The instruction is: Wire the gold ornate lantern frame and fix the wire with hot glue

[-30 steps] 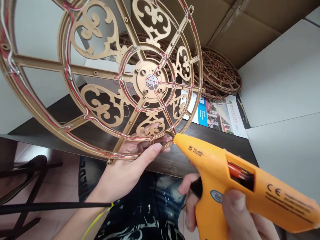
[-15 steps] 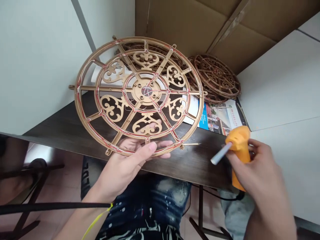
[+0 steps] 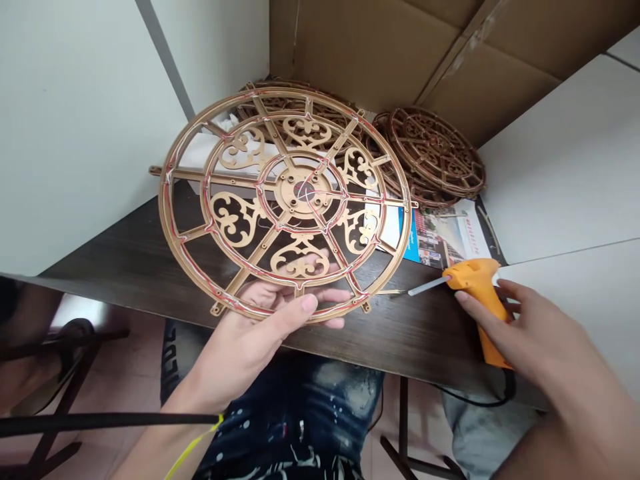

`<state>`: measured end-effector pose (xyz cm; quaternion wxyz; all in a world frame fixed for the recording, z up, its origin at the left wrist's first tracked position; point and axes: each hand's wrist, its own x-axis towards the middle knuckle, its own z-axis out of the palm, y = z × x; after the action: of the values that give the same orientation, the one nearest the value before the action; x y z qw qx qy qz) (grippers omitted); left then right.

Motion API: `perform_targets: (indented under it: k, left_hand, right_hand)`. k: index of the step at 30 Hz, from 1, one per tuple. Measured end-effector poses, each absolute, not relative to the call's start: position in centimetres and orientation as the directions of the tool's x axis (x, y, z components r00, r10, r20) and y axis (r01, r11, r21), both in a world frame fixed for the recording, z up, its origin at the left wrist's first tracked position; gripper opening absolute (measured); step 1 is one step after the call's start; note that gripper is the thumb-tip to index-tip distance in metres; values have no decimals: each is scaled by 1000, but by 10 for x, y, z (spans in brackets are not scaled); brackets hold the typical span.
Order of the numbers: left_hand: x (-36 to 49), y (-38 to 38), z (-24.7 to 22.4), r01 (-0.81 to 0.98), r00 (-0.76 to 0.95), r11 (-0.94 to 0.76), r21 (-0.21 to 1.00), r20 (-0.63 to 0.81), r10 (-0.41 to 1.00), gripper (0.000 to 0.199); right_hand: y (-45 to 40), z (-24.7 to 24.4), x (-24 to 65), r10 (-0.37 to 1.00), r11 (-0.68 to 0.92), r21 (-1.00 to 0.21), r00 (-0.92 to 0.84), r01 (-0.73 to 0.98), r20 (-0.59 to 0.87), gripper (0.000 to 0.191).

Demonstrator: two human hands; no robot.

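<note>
A round gold lattice frame [image 3: 300,200] with spokes, scrollwork panels and red-and-white wires glued along its rings is tilted up above the table. My left hand [image 3: 270,313] grips its lower rim, thumb in front and fingers behind. At the right, my right hand [image 3: 530,327] wraps around an orange hot glue gun [image 3: 477,287], which sits near the far table edge. A white glue stick [image 3: 427,286] projects leftward from the gun's rear. A thin tan strip [image 3: 390,291] lies on the table just past the stick's tip.
Several brown lattice discs [image 3: 435,153] lean against a cardboard box [image 3: 365,47], behind a printed brochure [image 3: 450,233]. The dark wooden table [image 3: 400,333] ends above my jeans [image 3: 310,407]. White panels flank it. A black cord [image 3: 480,400] hangs beneath the gun.
The lattice frame has moved down and away from the camera since the earliest view. The glue gun has moved right, turned with its white stick pointing left, and come lower beside the brochure.
</note>
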<state>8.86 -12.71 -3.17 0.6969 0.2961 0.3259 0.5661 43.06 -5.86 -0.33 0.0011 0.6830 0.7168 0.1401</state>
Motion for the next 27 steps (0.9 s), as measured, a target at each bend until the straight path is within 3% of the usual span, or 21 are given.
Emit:
perform_targets:
  k: [3,5,7,9,12,15,18,20,23,27]
  left_hand:
    - [88,-128,-32,-591,146,179,787,-114,983,26]
    - [88,-128,-33,-564,145,176,807,-113,983,25]
    - [87,-129,-34,-529,142,175,830,-117,983,24]
    - [87,-129,-37,-503,142,172,847,-115,983,24]
    - [88,-130,-39,-499,150,172,849,-110,983,23]
    - [89,-129,-36,-497,143,151,855,-91,986,22]
    - [90,-127,-32,-485,138,133,864,-74,988,22]
    - [90,-125,-30,-493,138,128,860,-68,988,21]
    - [90,-125,-32,-555,147,140,820,-69,987,23]
    - [90,-127,-35,-589,187,187,786,-92,978,24]
  right_hand:
    - [-74,24,388,944,-32,125,-11,992,331,46]
    - [-84,40,353,904,189,0,-174,982,391,35]
    - [-88,51,322,840,483,-138,-413,865,353,24]
    - [-85,54,301,798,593,-183,-541,784,267,23]
    - [-72,51,286,820,573,-142,-563,807,108,28]
    - [-61,47,281,831,528,-279,-555,802,-24,25]
    - [-64,45,283,845,507,-528,-514,681,149,18]
    - [-70,45,287,864,497,-631,-409,596,294,14]
    - [-76,44,290,857,512,-643,-388,569,340,10]
    - [-66,45,285,797,600,-491,-526,632,297,5]
